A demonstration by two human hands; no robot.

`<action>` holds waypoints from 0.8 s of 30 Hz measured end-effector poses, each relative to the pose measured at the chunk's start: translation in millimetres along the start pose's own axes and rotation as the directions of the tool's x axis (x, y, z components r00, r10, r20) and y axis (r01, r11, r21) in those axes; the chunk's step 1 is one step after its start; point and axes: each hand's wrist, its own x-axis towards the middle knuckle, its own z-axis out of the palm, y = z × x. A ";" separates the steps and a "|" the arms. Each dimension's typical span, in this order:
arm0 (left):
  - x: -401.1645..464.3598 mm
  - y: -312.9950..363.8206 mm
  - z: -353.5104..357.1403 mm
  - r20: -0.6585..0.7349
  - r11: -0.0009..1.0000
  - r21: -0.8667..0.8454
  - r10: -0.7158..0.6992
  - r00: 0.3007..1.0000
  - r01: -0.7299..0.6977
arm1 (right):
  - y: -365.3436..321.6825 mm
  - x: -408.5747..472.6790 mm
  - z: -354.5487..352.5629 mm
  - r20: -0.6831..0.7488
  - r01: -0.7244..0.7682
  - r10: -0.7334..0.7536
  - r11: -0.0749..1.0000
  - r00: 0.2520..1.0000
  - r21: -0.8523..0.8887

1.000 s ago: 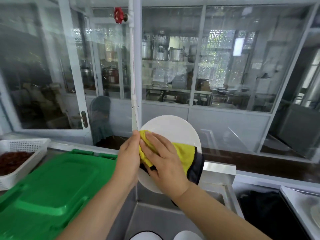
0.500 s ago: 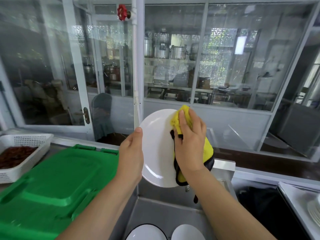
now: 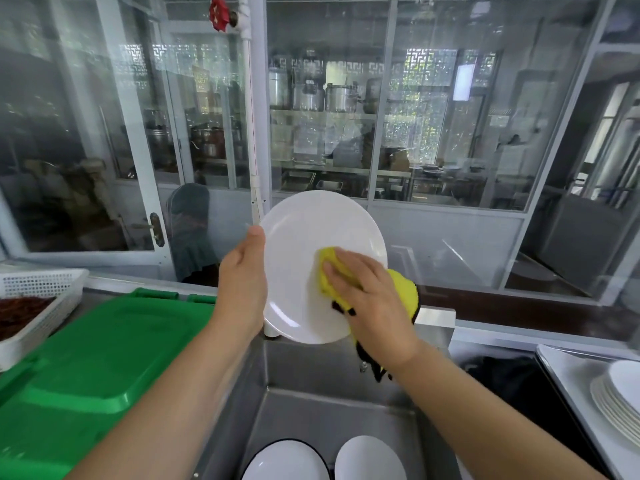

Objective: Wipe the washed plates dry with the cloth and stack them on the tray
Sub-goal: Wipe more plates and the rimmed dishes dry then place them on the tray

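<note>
Below the fingers, nearest the camera, in the sink (image 3: 332,403): two white dishes (image 3: 287,462) side by side, cut off by the frame edge, apparently yet to be wiped. Above them, over the basin: one plate (image 3: 298,244) held up on edge, face toward the camera. At its left rim, left hand (image 3: 242,285) closed on the edge, thumb tip at the upper rim, other fingers hidden behind. On its lower right, right hand (image 3: 374,299) pressed flat, fingers (image 3: 346,268) spread over the yellow cloth (image 3: 401,292), bunched under the palm, a dark-edged tail hanging below the wrist. Changed from half a second ago: cloth and right hand down from the plate's upper right to its lower right, and a second ago across its left middle by the other thumb; a circling wipe over the face, then, probably close to done on this side, with the back maybe still to come. To the right of the right hand, at the frame edge: one stack of plates (image 3: 609,407) on a pale tray (image 3: 557,362), at least five rims countable, the rest out of frame. Left of the left hand: one green lid (image 3: 104,348), then one white basket (image 3: 45,289) holding something dark red. Beyond the fingertips: a white pipe (image 3: 252,116) with one red valve (image 3: 219,14), then glazed partitions with steel pots on shelves behind.
</note>
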 end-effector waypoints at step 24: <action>-35.6 -15.6 20.6 0.108 0.981 -0.011 0.193 0.975 -0.193 | 12.2 32.3 -7.2 -0.265 -0.690 0.747 0.665 0.610 0.286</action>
